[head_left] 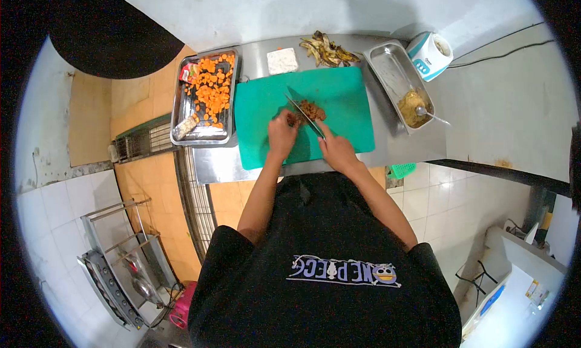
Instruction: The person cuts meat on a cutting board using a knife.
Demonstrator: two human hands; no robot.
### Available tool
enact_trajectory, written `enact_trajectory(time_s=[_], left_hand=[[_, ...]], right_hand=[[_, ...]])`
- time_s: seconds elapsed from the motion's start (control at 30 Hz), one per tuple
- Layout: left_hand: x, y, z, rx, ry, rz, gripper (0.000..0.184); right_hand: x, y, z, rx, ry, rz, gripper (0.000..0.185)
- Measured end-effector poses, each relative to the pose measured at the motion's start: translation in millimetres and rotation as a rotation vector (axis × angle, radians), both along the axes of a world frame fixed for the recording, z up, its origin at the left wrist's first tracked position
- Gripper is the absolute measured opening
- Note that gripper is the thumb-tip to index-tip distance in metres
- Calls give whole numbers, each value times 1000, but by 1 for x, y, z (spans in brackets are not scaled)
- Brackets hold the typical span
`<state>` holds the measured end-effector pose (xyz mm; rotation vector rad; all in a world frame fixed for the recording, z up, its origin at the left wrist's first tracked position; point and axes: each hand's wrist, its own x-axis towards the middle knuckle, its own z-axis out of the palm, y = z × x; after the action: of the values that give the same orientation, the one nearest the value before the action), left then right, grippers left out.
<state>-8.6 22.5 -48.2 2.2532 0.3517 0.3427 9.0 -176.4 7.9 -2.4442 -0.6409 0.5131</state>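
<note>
A green cutting board (260, 106) lies on the counter before me. My right hand (336, 149) is closed round the handle of a kitchen knife (299, 108), whose blade points up and to the left over the board. Right of the blade is a small heap of chopped brown food (313, 111); its kind I cannot make out. My left hand (282, 133), fingers curled, presses on a dark brown piece of the same look (292, 119), just left of the blade. The fingertips partly hide that piece.
Left of the board, a metal tray (175, 115) holds sliced carrots (213, 91). Behind it stand a white block (282, 61) and a pile of peels (328, 50). To the right are a steel pan (382, 75) with yellowish paste and a spoon, and a white appliance (431, 55).
</note>
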Motion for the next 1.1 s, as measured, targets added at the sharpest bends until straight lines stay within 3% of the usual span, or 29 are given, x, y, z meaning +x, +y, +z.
enact_trajectory(time_s=[0.03, 0.1, 0.2, 0.5, 0.73, 0.8, 1.1], left_hand=[[1, -2, 10, -35, 32, 24, 19], [1, -2, 14, -69, 62, 53, 21], [1, 0, 8, -69, -18, 39, 25], [1, 0, 6, -44, 32, 54, 26], [5, 4, -8, -52, 23, 7, 23], [5, 3, -14, -41, 2, -3, 22], [0, 1, 1, -60, 25, 26, 22]], right_hand=[[-3, 1, -4, -3, 7, 3, 46], [-3, 4, -10, -124, -63, 75, 68], [-1, 6, -13, -137, -50, 92, 72], [-3, 9, -22, -183, -84, 110, 78], [11, 11, -18, -241, -29, 82, 72], [21, 7, -16, 42, 161, 42, 66], [5, 8, -19, -85, 33, 69, 72]])
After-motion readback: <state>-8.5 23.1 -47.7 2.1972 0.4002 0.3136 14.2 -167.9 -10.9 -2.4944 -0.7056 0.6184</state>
